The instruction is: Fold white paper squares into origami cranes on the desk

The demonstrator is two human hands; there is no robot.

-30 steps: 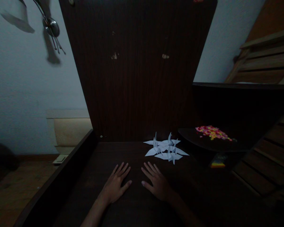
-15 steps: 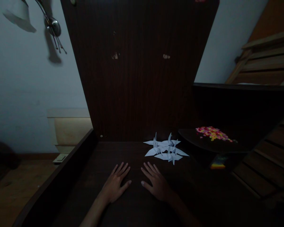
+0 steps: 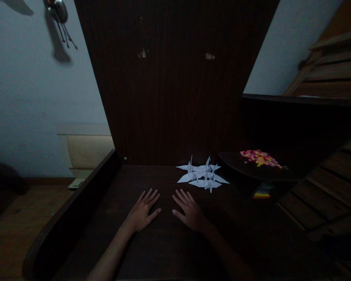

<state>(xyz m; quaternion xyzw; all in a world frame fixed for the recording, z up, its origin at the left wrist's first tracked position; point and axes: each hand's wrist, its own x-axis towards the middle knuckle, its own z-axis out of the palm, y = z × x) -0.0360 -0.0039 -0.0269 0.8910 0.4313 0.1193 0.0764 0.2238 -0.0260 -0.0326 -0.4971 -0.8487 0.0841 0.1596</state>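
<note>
My left hand point(image 3: 143, 210) lies flat on the dark wooden desk point(image 3: 152, 253), fingers spread and holding nothing. Across a short gap, my right hand point(image 3: 190, 210) rests palm down the same way, its thumb pointing toward the left one. Just beyond my right fingertips sits a cluster of several white folded paper cranes point(image 3: 203, 173), close together with wings overlapping. Neither hand touches them.
A raised board point(image 3: 73, 210) edges the desk on the left, and a tall dark panel point(image 3: 175, 97) stands behind. On a rounded shelf point(image 3: 231, 166) at right lies a pile of small pink, red and yellow pieces point(image 3: 261, 158). Below it is a rainbow-coloured item point(image 3: 262, 191).
The whole view has shifted, with desk, cranes and hands sitting slightly higher in the picture. Both hands stay flat in the same place on the desk.
</note>
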